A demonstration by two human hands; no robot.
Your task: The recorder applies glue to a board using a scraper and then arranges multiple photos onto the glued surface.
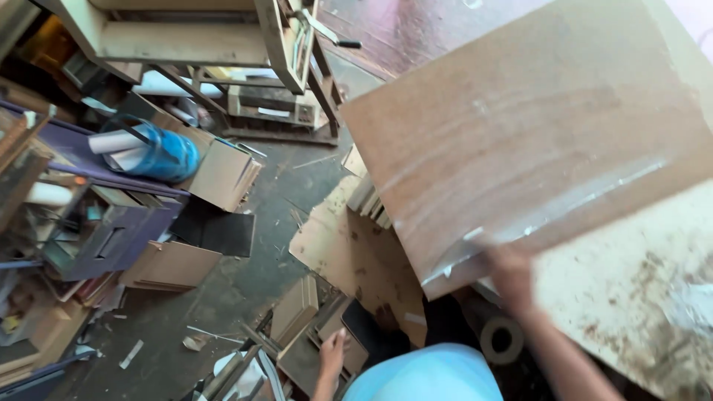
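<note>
My right hand (512, 273) is blurred and grips the lower edge of a large brown board sheet (535, 141). The sheet is tilted over the stained worktable (639, 297) at the right. My left hand (332, 353) reaches down at the bottom centre. Its fingers are stretched out flat against a small brown board (338, 327) in a pile on the floor, beside a dark panel (364, 327). It grasps nothing that I can see. My light blue shirt (423, 375) fills the bottom edge between the two arms.
A torn brown sheet (349, 252) lies on the dark floor below the big sheet. A cardboard tube (501, 340) stands near my right arm. At the left are a blue drum with paper rolls (163, 152), a purple crate (111, 238), board stacks (223, 174) and a machine frame (186, 41).
</note>
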